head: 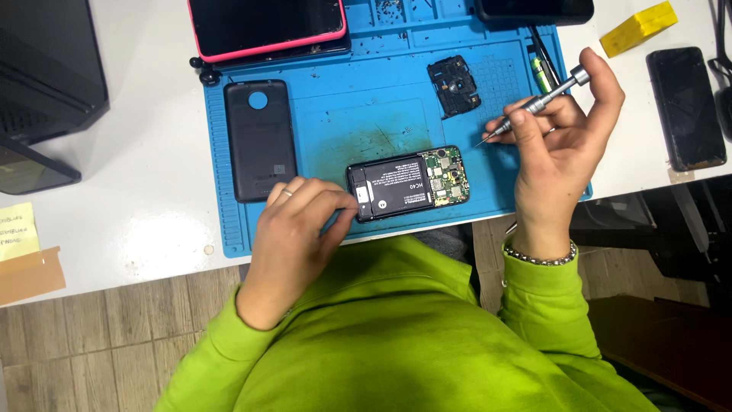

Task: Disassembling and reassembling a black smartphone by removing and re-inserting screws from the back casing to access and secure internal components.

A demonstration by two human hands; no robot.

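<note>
An opened black phone (406, 183) lies on the blue work mat (366, 114), its battery and green circuit board exposed. My left hand (293, 236) grips the phone's left end with fingertips. My right hand (560, 149) is raised to the right of the phone, shut on a slim silver screwdriver (534, 107) whose tip points down-left, above the mat and clear of the phone. A black inner frame piece (454, 85) lies on the mat behind the phone. The phone's black back cover (259, 139) rests at the mat's left.
A pink-edged phone (267, 27) lies at the mat's far edge, and another dark device (534, 9) at the far right. A black phone (686, 107) and a yellow block (638, 27) lie on the white table at the right. A dark box (46, 76) stands left. Yellow sticky note (17, 231) at left edge.
</note>
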